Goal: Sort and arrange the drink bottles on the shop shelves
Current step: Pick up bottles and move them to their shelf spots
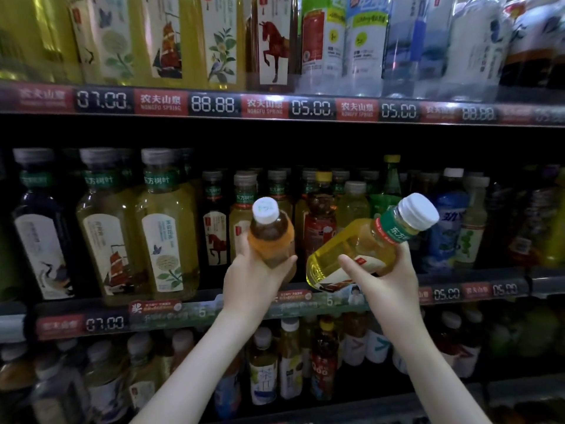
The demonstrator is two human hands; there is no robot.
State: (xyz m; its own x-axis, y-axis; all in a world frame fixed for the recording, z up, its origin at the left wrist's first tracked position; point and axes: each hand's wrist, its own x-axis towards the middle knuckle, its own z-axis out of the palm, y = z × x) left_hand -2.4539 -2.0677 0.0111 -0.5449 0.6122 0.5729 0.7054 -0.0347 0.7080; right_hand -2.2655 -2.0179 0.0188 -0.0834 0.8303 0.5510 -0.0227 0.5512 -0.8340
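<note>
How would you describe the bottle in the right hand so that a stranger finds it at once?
Start at the middle shelf, where two hands each hold a bottle. The right hand grips the yellow tea bottle. Unlike the amber bottle in the left hand, it leans right and wears a green neck band.

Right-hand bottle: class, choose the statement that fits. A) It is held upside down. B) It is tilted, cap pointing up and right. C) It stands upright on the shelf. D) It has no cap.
B: the right hand grips the yellow-green bottle at a slant, its white cap up and to the right.
</note>
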